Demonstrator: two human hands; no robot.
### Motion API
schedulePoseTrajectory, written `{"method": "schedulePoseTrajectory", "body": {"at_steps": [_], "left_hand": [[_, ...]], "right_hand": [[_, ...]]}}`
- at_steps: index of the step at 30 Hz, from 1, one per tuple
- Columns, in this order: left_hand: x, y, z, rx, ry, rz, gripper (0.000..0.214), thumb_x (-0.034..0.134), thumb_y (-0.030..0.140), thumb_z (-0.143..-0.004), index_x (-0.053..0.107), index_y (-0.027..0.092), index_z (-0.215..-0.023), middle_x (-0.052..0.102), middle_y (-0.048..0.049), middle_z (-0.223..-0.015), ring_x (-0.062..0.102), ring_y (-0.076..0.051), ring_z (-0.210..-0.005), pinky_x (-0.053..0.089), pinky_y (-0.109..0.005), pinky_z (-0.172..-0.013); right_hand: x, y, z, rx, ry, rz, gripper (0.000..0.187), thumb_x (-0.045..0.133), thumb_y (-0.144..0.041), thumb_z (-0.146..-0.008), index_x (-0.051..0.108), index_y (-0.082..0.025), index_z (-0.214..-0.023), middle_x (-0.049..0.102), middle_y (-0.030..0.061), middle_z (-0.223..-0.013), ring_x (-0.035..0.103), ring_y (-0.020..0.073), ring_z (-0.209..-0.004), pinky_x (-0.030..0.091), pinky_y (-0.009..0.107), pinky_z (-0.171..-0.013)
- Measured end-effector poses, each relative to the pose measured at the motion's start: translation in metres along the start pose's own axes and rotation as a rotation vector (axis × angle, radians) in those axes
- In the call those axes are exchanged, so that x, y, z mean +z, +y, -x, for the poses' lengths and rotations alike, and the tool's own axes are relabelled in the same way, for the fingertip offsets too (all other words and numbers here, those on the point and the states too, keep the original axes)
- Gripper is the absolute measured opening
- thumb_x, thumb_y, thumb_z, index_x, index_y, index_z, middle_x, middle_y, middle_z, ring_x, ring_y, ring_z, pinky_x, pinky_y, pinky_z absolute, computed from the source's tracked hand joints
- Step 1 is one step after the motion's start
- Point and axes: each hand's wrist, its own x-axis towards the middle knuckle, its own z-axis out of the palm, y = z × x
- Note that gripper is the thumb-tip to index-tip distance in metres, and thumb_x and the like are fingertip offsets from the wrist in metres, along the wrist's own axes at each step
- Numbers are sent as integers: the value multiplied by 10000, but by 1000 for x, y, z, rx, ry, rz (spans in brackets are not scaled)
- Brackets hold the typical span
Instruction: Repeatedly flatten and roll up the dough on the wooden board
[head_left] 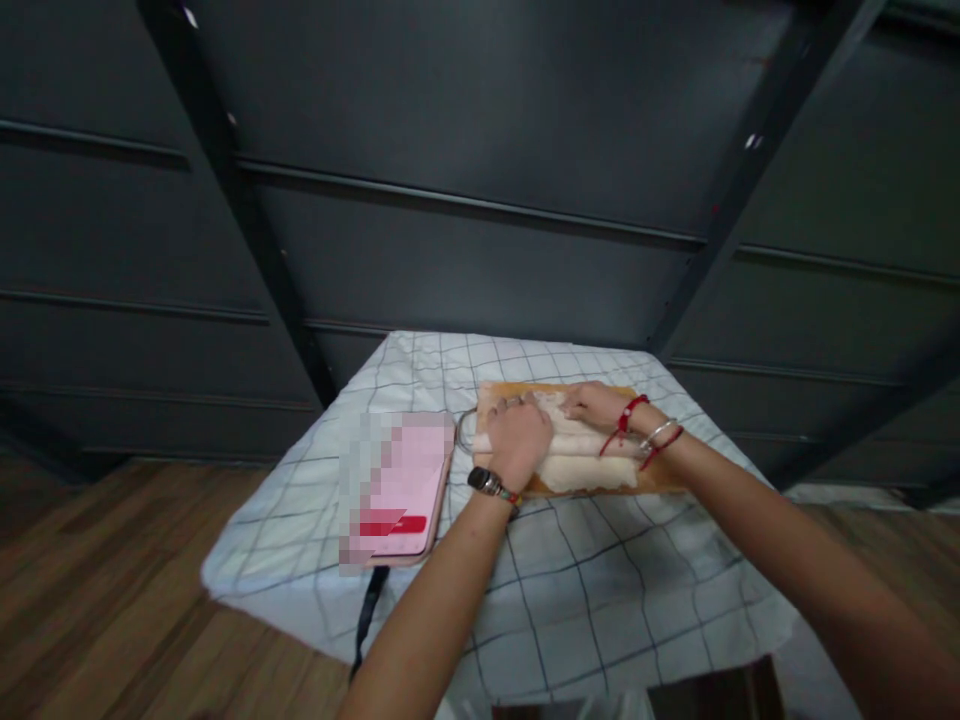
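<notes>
A flattened sheet of pale dough (pixel 592 473) lies on a wooden board (pixel 664 482). Across the middle of it runs a long pale cylinder (pixel 577 444); whether it is a rolling pin or a rolled part of the dough I cannot tell. My left hand (pixel 519 435) rests palm down over the cylinder's left part, its fingers laid towards the board's far edge. On the far side of the cylinder, my right hand (pixel 596 405) has its fingertips together at the dough, pinching it. Part of the dough is hidden under both hands.
A pink-screened phone (pixel 409 470), partly pixelated, lies left of the board. A metal ring (pixel 464 432) sits at the board's left end. A black strap (pixel 367 615) hangs near the phone. The checked cloth (pixel 600 560) covers the table; a dark panelled wall (pixel 480 270) stands behind.
</notes>
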Motion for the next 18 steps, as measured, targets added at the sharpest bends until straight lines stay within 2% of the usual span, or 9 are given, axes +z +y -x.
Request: {"method": "schedulePoseTrajectory", "body": {"at_steps": [2,4,6,7,10,13,16,18], "left_hand": [[1,0,-1,5,12,3,342,365,258,-873,573,144,-1118,634,-126,-1048,562,-259,-1021,399,-382,-853],[3,-1,-1,9,15,5,338,363,256,-874,575,143,-1111,643,-123,-1018,565,-264,-1014,400,-390,-849],[3,-1,-2,10,9,5,332,368,262,-875,575,140,-1105,648,-124,-1002,565,-266,-1019,400,-388,-850],[3,-1,-2,12,9,5,331,371,265,-876,575,139,-1103,648,-126,-1003,564,-264,-1022,400,-384,-852],[1,-1,-1,20,10,7,328,370,248,-874,572,139,-1108,643,-127,-1025,568,-258,-1025,407,-368,-849],[-3,-2,-2,27,-16,54,344,345,209,-879,557,163,-1145,649,-114,-1030,586,-242,-1009,428,-341,-818],[-6,-6,-6,0,-46,167,365,294,214,-907,552,191,-1163,659,-89,-1031,605,-211,-984,446,-299,-786],[-7,-9,-9,-20,-28,230,379,272,220,-920,539,186,-1187,654,-83,-1062,601,-188,-996,445,-270,-798]], "right_hand": [[-9,8,3,-83,-11,-62,162,535,-164,-796,695,-157,-812,692,52,-873,594,142,-780,431,236,-725],[-19,12,8,-22,124,-114,184,507,-170,-813,682,-153,-868,684,55,-912,593,144,-825,428,238,-740],[-26,10,15,71,250,-145,201,478,-200,-835,671,-142,-830,677,46,-819,587,140,-763,414,229,-688],[-27,5,19,94,264,-151,217,469,-216,-842,663,-140,-781,662,33,-743,574,133,-704,397,221,-649],[-24,-14,34,42,156,-141,259,459,-221,-850,632,-142,-674,594,-2,-602,519,109,-591,336,207,-580],[-15,-31,45,-20,101,-160,251,483,-223,-855,618,-145,-659,573,-10,-595,506,102,-591,315,203,-569],[-8,-35,49,-47,152,-196,97,614,-222,-790,642,-132,-813,601,2,-694,531,113,-660,358,205,-611],[-5,-34,52,-97,174,-152,292,704,-227,-719,638,-118,-982,618,35,-816,550,138,-761,397,229,-682]]}}
